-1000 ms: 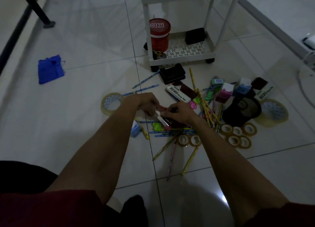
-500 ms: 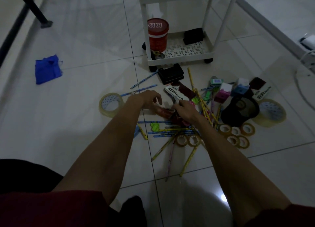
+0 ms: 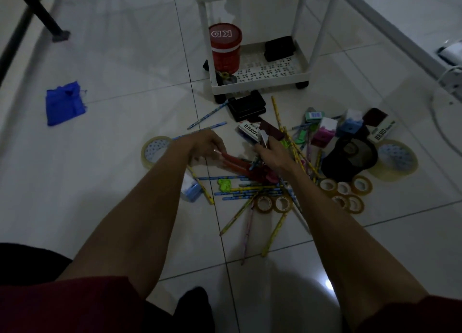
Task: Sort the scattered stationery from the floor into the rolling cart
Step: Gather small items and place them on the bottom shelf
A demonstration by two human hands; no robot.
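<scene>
Two bare forearms reach from 6 o'clock to the middle of the head view, over a dimly lit, pale tiled floor [image 3: 112, 58]. The left hand [image 3: 203, 145] has its fingers curled down round the end of a red tool [image 3: 240, 166]. The tool lies on the floor slanting toward 4 o'clock and runs under the right hand [image 3: 273, 155]. The right hand's fingers are bent close together. A small white piece [image 3: 262, 135] shows at their tips, at 12 o'clock of the hand, but I cannot tell whether they pinch it.

The stationery lies scattered on the floor round both hands:
- Pencils [image 3: 250, 188] cross one another from 6 to 3 o'clock of the right hand.
- A HERO box [image 3: 248, 130] lies just at 11 o'clock of the right hand.
- A black tape dispenser [image 3: 350, 160] sits at 3 o'clock of it.
- Small tape rolls [image 3: 345, 190] cluster at 4 o'clock of it.
- A large tape roll [image 3: 153, 151] lies at 9 o'clock of the left hand, partly hidden by the forearm.
- A blue block [image 3: 192, 190] sits at 6 o'clock of the left hand.

The rolling cart [image 3: 260, 86] stands at 12 o'clock. Its bottom tray [image 3: 275, 69] holds an upright red canister [image 3: 225, 49] in the left corner and a black box [image 3: 278, 48] farther back. A black pad [image 3: 247, 107] lies on the floor just in front of the cart. A blue cloth [image 3: 65, 102] lies well apart at 10 o'clock.
</scene>
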